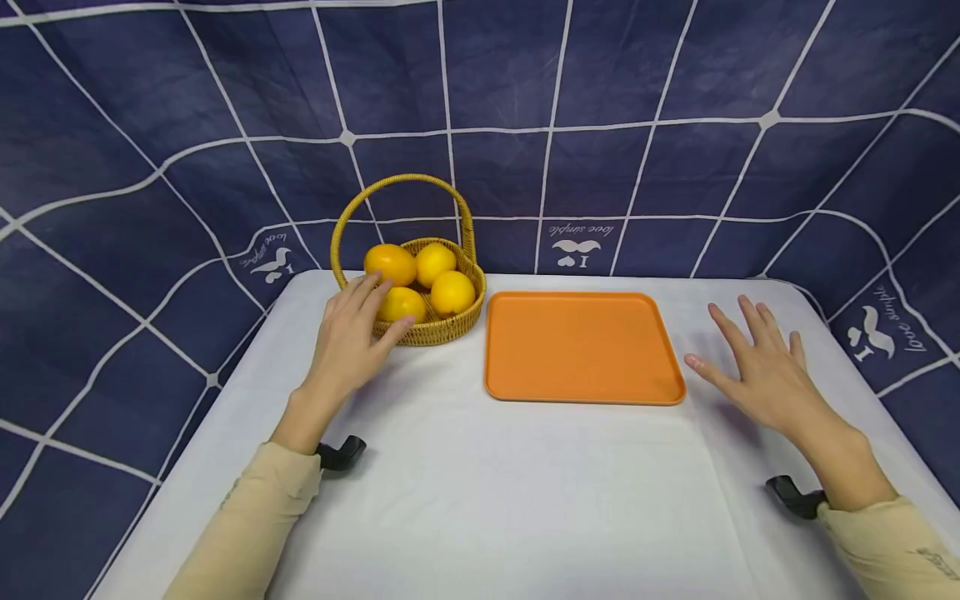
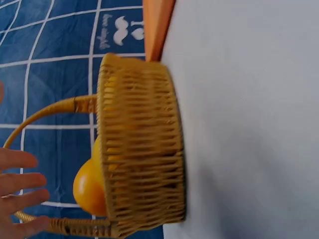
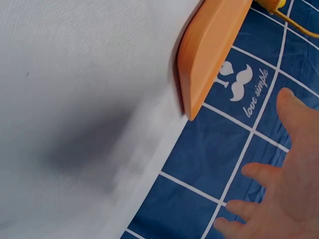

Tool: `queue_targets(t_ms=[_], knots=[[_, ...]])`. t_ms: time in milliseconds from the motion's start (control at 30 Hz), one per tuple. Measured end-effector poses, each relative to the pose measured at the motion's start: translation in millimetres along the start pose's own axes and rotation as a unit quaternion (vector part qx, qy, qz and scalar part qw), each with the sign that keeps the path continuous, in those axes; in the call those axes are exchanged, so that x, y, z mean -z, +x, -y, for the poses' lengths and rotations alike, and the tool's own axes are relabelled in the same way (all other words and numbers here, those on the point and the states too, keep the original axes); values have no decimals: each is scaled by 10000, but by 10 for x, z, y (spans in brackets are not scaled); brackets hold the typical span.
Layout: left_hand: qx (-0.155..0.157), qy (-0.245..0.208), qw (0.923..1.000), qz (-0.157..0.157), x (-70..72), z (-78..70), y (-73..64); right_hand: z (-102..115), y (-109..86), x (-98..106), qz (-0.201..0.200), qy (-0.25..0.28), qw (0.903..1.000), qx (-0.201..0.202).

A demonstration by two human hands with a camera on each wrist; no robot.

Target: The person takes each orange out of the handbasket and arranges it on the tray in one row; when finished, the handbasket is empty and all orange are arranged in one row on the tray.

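Note:
A wicker basket [image 1: 442, 335] with a tall arched handle stands at the back left of the table, holding several round yellow-orange fruits [image 1: 452, 292]. My left hand [image 1: 350, 337] hovers at the basket's near left side, its loosely spread fingers overlapping the front fruit and the rim in the head view. In the left wrist view the fingers [image 2: 22, 200] appear above the basket by the handle, with nothing held. Off to the right, my right hand [image 1: 765, 375] hangs over the table with fingers spread and holds nothing. It is nearest the right end of an orange tray [image 1: 581, 346].
The tray lies flat just right of the basket. White cloth [image 1: 525, 492] covers the table. Behind and at both sides hangs a dark blue checked cloth [image 1: 600, 167], close to the table's back edge.

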State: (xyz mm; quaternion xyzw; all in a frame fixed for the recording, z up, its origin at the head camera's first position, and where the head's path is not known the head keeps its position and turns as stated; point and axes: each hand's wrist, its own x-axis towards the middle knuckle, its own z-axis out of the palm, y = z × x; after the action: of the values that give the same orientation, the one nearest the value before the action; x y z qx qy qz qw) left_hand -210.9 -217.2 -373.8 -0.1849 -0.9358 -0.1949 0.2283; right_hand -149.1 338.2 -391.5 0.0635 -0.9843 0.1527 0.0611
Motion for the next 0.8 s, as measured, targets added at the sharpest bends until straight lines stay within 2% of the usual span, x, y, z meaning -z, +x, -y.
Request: queue_targets(t_ms=[133,300,400,467,533,600,733,800], knots=[[-100,-374,9953,-887,87,76,39,61,-2,-1,-56,22,10000,31],[-186,-851,9760,-1998,187,192,102,149,4,-15,-69,30,10000,48],[-115,-1038,9643,-2433,208,249,138,194,2,-26,-51,31,10000,38],[43,-1184,9579,-2615,197,286,153,221,-1,-32,-26,32,10000,33],[313,-1380,9539,-2648,165,330,158,251,0,-37,12,32,10000,29],[687,-1569,9524,-2524,109,381,157,284,7,-39,43,33,10000,27],[1643,-1948,9490,-1856,-80,489,144,382,40,-42,30,35,10000,42],[2032,-2070,9443,-1553,-194,552,129,449,61,-51,12,61,10000,61]])
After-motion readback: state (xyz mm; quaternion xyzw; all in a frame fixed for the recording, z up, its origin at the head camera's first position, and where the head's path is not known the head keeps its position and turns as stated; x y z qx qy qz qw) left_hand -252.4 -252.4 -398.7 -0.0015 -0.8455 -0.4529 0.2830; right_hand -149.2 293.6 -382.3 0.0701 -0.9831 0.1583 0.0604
